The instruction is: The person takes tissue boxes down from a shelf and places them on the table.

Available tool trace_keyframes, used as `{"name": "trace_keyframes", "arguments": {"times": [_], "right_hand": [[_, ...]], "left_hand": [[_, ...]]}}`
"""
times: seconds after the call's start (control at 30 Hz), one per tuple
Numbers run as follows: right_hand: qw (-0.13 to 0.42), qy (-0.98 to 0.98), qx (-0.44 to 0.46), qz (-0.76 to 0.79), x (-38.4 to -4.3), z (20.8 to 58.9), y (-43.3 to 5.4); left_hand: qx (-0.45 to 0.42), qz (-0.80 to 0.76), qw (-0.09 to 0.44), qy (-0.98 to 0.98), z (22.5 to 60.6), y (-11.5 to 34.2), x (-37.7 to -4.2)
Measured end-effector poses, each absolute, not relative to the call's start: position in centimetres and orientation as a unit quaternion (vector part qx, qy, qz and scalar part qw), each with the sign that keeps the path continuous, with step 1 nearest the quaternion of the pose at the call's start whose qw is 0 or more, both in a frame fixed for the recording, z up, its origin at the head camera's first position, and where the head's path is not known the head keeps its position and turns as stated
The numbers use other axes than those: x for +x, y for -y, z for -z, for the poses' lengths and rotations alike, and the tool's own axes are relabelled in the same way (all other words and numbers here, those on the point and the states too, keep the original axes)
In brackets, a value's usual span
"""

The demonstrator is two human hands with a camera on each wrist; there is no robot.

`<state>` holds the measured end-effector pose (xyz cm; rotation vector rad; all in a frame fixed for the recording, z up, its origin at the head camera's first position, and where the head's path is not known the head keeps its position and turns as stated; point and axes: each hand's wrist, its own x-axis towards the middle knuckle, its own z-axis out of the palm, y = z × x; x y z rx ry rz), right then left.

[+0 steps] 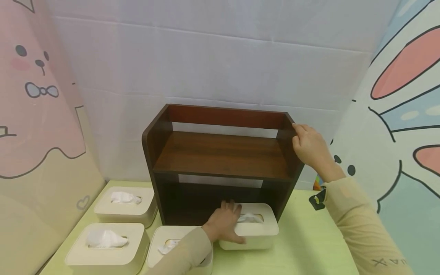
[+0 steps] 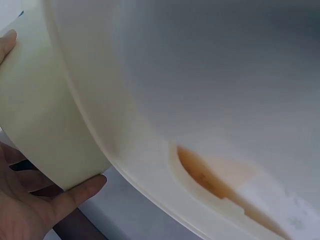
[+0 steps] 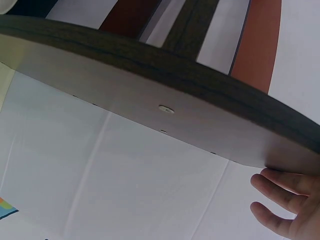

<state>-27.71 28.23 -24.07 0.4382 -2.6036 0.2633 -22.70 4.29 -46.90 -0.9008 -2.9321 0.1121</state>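
A cream tissue box (image 1: 256,231) sits at the lower right opening of a dark brown two-tier shelf (image 1: 220,154), its front part outside on the table. My left hand (image 1: 225,225) grips its left end, thumb at the front and fingers toward the back. In the left wrist view, the digits lie on both sides of the box's pale end (image 2: 55,115), and the lid (image 2: 150,165) looms close. My right hand (image 1: 311,147) holds the edge of the shelf's right side panel (image 3: 165,107). Several of its fingers (image 3: 285,197) show along the panel's outer side.
Three more cream tissue boxes stand left of the held one: a back one (image 1: 103,208), a front one (image 1: 75,256) and one (image 1: 159,238) partly behind my left sleeve. They stand on the light green table (image 1: 299,244). Cartoon-printed cloths (image 1: 361,126) hang at both sides.
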Motion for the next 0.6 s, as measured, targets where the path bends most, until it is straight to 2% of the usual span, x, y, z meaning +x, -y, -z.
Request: {"name": "trace_keyframes", "arguments": {"times": [0.23,0.6], "right_hand": [[0.241,0.952,0.159,-0.098,-27.8,24.2,-28.3],[0.240,0.953,0.159,-0.098,-27.8,24.2,-28.3]], "left_hand": [[-0.302,-0.036,0.015,0.953,47.0,-4.9,-21.6],[-0.305,-0.046,0.014,0.951,47.2,-5.3,-20.4]]}}
